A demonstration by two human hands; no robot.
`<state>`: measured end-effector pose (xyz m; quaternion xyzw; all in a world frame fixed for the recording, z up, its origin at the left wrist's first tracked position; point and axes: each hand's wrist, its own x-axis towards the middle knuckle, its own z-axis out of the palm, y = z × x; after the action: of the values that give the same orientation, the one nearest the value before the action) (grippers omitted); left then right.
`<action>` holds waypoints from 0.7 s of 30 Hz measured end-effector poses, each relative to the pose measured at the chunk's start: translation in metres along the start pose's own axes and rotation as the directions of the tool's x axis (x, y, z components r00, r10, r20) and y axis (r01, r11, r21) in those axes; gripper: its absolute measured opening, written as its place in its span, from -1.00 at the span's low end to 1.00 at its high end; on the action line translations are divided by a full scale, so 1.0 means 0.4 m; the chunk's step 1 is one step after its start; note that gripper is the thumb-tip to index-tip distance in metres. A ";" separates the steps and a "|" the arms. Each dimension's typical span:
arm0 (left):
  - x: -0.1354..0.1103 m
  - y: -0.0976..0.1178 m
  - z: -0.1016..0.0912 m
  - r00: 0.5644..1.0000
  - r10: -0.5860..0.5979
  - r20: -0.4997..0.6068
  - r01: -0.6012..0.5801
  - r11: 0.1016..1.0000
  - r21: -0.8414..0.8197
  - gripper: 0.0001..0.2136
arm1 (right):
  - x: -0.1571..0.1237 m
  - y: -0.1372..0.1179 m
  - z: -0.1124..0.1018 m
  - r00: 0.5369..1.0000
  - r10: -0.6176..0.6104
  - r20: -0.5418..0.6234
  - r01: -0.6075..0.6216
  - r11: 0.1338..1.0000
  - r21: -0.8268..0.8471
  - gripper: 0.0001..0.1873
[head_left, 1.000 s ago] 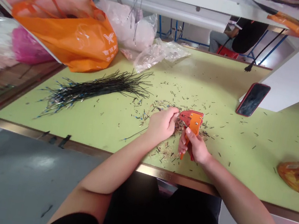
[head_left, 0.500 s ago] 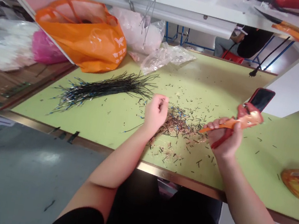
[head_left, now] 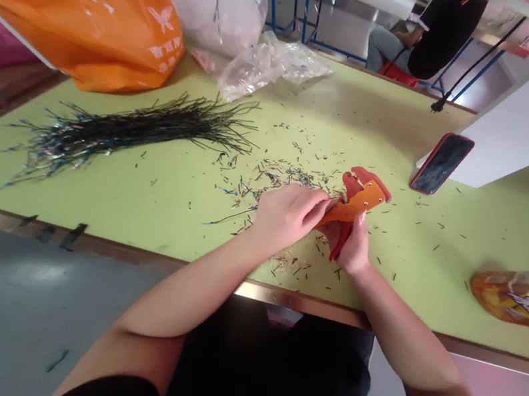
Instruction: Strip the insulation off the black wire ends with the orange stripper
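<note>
Orange wire stripper [head_left: 359, 202] has shifted back over the green workbench [head_left: 442, 255].

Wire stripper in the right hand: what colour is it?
Wire stripper: orange with red parts, best in the head view.

Open green surface [head_left: 438, 254] right of the right hand [head_left: 350, 249], out to the phone [head_left: 441, 163] and snack bag [head_left: 524, 297]; left of the left hand [head_left: 286, 215], black wire bundle [head_left: 129, 128] lies in the path; low wire offcuts [head_left: 266, 188] between, passable
</note>
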<state>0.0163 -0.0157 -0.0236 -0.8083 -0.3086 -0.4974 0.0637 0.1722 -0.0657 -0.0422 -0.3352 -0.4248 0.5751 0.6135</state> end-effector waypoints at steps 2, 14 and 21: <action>-0.001 0.010 0.000 1.000 0.017 -0.006 -0.017 1.000 -0.007 -0.89 | -0.002 0.005 0.000 0.998 0.008 -0.061 -0.009 1.000 -0.010 -0.32; 0.004 0.017 -0.011 1.000 0.003 0.022 -0.001 0.997 -0.082 -0.89 | -0.020 0.020 -0.014 0.989 0.058 -0.138 -0.085 0.976 -0.199 -0.25; 0.007 0.025 -0.011 0.997 0.068 -0.027 -0.070 0.994 -0.078 -0.94 | -0.022 0.008 -0.010 0.980 -0.014 -0.199 -0.023 0.983 -0.182 -0.36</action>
<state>0.0193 -0.0244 -0.0169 -0.8143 -0.2598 -0.5164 0.0523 0.1745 -0.0739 -0.0479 -0.4471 -0.4116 0.4984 0.6183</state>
